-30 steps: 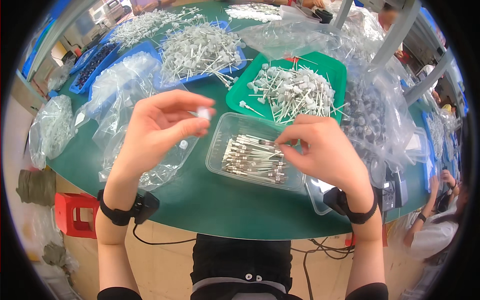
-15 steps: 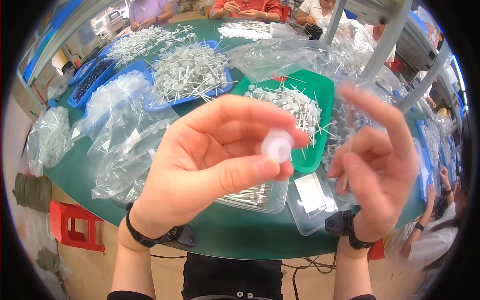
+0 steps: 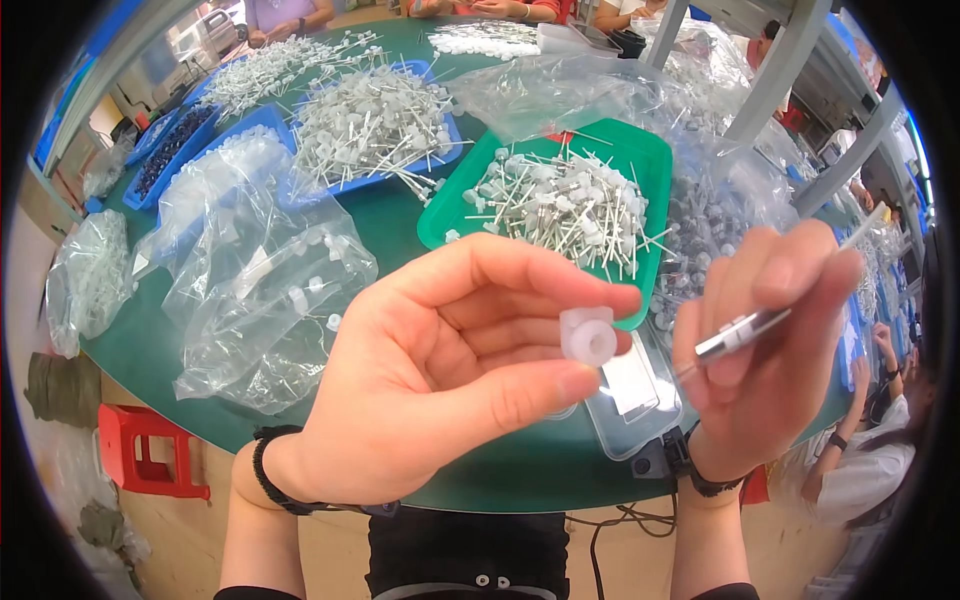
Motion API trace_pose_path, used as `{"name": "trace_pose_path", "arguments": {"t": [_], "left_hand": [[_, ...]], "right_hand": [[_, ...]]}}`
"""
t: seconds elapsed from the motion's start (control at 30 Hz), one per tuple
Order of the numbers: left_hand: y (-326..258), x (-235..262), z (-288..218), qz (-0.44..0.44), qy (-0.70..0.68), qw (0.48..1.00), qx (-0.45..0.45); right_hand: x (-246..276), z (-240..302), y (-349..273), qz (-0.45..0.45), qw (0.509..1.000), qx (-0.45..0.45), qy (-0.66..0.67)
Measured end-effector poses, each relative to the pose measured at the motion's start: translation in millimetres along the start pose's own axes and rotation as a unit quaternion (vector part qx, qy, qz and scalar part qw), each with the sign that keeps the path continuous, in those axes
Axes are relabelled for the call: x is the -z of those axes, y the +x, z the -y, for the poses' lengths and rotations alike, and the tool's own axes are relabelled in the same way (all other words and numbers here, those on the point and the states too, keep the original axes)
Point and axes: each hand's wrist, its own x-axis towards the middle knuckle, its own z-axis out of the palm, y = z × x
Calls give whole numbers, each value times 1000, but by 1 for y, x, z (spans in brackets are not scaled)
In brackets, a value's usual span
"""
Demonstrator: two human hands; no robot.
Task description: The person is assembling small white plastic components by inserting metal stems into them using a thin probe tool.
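My left hand [image 3: 400, 380] pinches a small translucent white plastic cap [image 3: 580, 322] between thumb and fingertips. A round hole in the cap faces me. To its right, my right hand [image 3: 775, 310] is closed round a thin rod with a silver and dark barrel [image 3: 742, 334]. The barrel points toward the cap but stays apart from it, and the rod's thin end sticks out past the fingers. Beyond both hands lies a green tray [image 3: 655, 160] heaped with white-headed metal pins [image 3: 565, 205].
Blue trays hold more white-headed pins [image 3: 370, 130], white parts and dark parts [image 3: 175, 145]. Clear plastic bags [image 3: 270, 300] lie at left and far right. A clear lid [image 3: 620, 440] with white paper sits near the table edge. Other people work around the table; a metal post [image 3: 770, 85] rises at right.
The right hand has turned and its fingers have closed in, bringing the barrelled rod into clear sight. The left hand with the cap has shifted slightly right and down.
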Motion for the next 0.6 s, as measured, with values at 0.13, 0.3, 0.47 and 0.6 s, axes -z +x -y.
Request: {"name": "trace_pose_path", "arguments": {"t": [0.13, 0.3, 0.47, 0.6], "left_hand": [[-8, -6, -3, 40, 12, 999, -21], [-8, -5, 2, 48, 33, 997, -54], [-6, -6, 5, 60, 32, 996, -62], [-5, -3, 8, 67, 74, 991, -91]], "right_hand": [[-12, 0, -2, -59, 996, 39, -51], [-14, -5, -5, -55, 994, 51, -84], [-14, -5, -10, -106, 983, 61, -134], [-18, -6, -12, -116, 980, 84, -140]]}}
